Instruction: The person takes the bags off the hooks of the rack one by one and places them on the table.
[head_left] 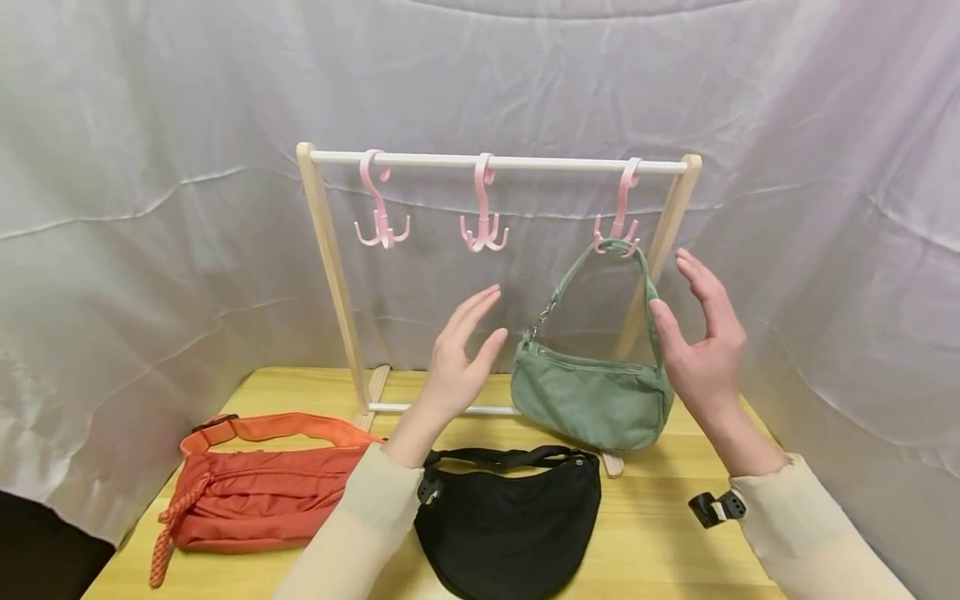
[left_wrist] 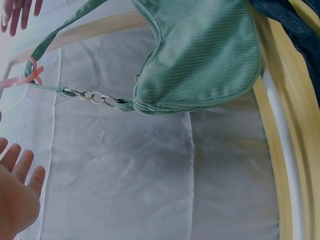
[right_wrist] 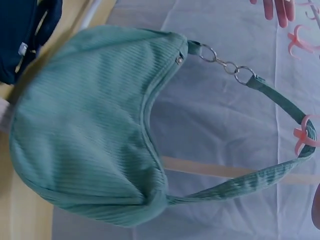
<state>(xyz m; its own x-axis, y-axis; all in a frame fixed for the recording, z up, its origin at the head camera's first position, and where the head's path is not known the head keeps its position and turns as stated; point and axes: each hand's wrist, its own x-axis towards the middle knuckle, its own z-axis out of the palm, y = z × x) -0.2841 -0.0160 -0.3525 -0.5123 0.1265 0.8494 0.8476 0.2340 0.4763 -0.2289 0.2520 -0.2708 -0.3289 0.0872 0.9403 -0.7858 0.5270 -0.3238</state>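
Note:
A green corduroy shoulder bag (head_left: pixel 592 400) hangs by its strap from the right-hand pink hook (head_left: pixel 622 208); metal rings join one strap end to the bag. To the right of that strap, my right hand (head_left: pixel 705 342) is raised with fingers apart and nothing held, the thumb tip overlapping the strap in the head view. My left hand (head_left: pixel 461 358) is held up left of the bag, fingers extended, with nothing in it. In the left wrist view the left hand (left_wrist: pixel 17 192) appears at the lower left, apart from the bag.
Two more pink hooks, a left one (head_left: pixel 381 208) and a middle one (head_left: pixel 482 208), hang from the white rail (head_left: pixel 555 163) of a wooden-sided rack. A black bag (head_left: pixel 517 525) and an orange-red bag (head_left: pixel 262 496) lie on the wooden table (head_left: pixel 660 525). Grey cloth (head_left: pixel 187 250) surrounds it.

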